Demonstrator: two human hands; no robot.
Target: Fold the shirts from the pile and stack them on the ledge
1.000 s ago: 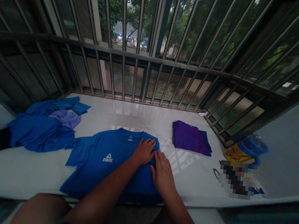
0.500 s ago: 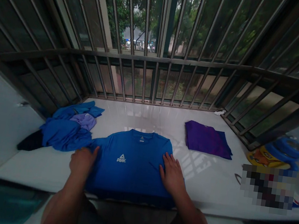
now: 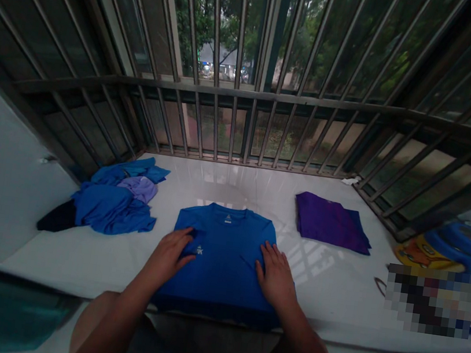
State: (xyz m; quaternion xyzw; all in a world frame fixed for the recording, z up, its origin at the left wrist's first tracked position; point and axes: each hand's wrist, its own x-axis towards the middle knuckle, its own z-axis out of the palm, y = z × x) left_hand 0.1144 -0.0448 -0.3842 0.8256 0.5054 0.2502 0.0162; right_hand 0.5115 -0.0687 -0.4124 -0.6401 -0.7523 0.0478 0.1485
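A blue T-shirt is lying on the white ledge, collar pointing toward the window and lower end reaching the ledge's front edge. The person's left hand is resting on one side of it and the right hand on the other; the two are staying well apart, fingers spread and thumbs parted, neither clamping anything. Only part of the white logo is showing beside the left hand; whether fingers or a fold is hiding the rest, I cannot tell. To the left, a rumpled blue pile is taking up the ledge near the wall, with a lilac cloth bunched among it and a black cloth poking out at its outer end. To the right, well clear of the shirt, a folded purple garment is lying flat, a dark blue piece showing at its far side. Beyond that, a yellow and blue container is crowding the right end, and a pixelated patch just before it is hiding whatever is lying there. A white scrap is sitting in the back corner, and metal bars are standing between the ledge and the trees outside.
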